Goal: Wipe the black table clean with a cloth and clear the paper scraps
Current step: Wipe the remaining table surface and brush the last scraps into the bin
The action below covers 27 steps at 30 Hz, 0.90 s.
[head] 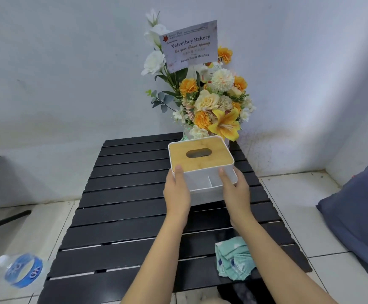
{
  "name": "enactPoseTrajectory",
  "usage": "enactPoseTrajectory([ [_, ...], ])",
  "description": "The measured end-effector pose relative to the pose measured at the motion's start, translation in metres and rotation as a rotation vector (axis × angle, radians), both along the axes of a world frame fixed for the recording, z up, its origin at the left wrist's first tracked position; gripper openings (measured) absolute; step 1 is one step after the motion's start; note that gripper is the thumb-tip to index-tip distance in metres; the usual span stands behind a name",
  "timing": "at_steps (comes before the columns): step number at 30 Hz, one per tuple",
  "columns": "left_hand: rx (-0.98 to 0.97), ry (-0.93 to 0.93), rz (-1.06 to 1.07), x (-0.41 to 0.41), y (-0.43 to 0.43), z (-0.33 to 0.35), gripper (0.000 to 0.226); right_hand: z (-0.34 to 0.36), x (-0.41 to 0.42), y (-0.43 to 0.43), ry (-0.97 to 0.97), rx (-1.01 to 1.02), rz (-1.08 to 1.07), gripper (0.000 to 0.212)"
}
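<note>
Head view: both hands are on the tissue box [200, 154]. Left hand [176, 189] and right hand [233, 187] each clamp 1 side, thumbs over the white plastic rim, other fingers hidden. Can't tell if it's lifted or resting. Box has a smooth bamboo lid with an oval slot and sits far-middle on the black table [123, 216], which is matte and slatted. Cloth [233, 260], crumpled teal fabric, lies on the near right slats beside the right forearm. Right hand is nearer, and the reach is back toward the body. No paper scraps visible.
</note>
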<state>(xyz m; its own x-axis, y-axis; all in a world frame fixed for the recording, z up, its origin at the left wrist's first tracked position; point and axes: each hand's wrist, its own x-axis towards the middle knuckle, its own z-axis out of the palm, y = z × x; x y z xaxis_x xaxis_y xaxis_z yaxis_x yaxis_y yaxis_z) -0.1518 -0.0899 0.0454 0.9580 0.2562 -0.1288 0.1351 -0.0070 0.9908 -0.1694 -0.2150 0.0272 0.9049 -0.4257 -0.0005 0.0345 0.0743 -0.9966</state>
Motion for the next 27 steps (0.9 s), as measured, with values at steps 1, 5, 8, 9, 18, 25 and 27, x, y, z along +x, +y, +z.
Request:
enactPoseTrajectory([
  [1,0.011,-0.006,0.027,0.003,0.014,0.003,0.040,0.002,0.003,0.012,-0.009,-0.002,0.070,0.032],
  [5,0.019,0.010,0.131,0.020,0.068,0.008,0.040,-0.001,0.027,0.058,0.000,-0.019,0.298,0.038],
  [8,-0.002,0.030,0.179,0.039,0.095,-0.001,0.040,-0.017,0.058,0.081,0.032,-0.012,0.356,0.041],
  [9,-0.010,0.032,0.194,0.047,0.101,-0.007,0.040,-0.023,0.069,0.086,0.044,-0.010,0.372,0.041],
  [18,-0.086,0.038,0.278,0.138,0.132,-0.036,0.036,-0.042,0.170,0.113,0.015,-0.060,0.463,0.043],
  [25,-0.089,0.022,0.291,0.175,0.131,-0.045,0.034,-0.047,0.209,0.114,0.039,-0.071,0.467,0.049],
  [27,-0.076,0.026,0.285,0.177,0.131,-0.046,0.034,-0.044,0.210,0.114,0.046,-0.080,0.454,0.047],
])
